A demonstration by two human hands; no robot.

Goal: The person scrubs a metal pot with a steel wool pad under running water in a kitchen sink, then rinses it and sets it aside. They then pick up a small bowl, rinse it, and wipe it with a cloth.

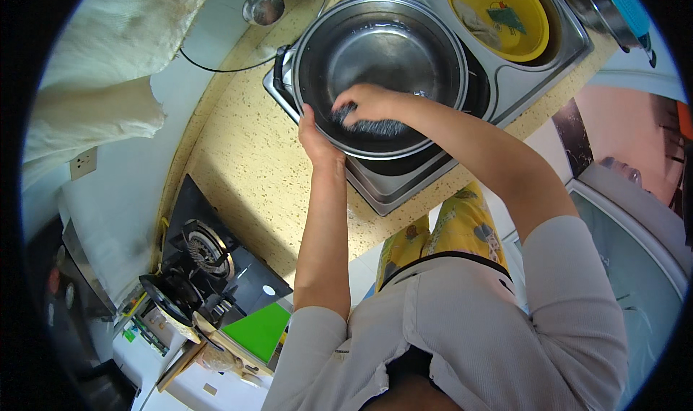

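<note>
A wide stainless steel pot (384,53) with a black side handle (279,69) sits over the left bowl of a steel double sink (381,194). My left hand (319,140) grips the pot's near left rim from outside, thumb along the edge. Inside the pot, my right hand (371,107) bends its fingers around a dark metal scourer (346,113), held against the near inner wall. Part of the scourer is hidden by the fingers. A grey, streaky patch on the wall beside it is blurred, perhaps its reflection.
A yellow plastic basin (538,10) in the right bowl holds a green scouring pad (507,19) and a pale cloth (474,23). Behind the speckled counter (233,124) hangs a pale cloth curtain (113,42). A black gas hob (254,281) lies left, metal bowls (590,4) right.
</note>
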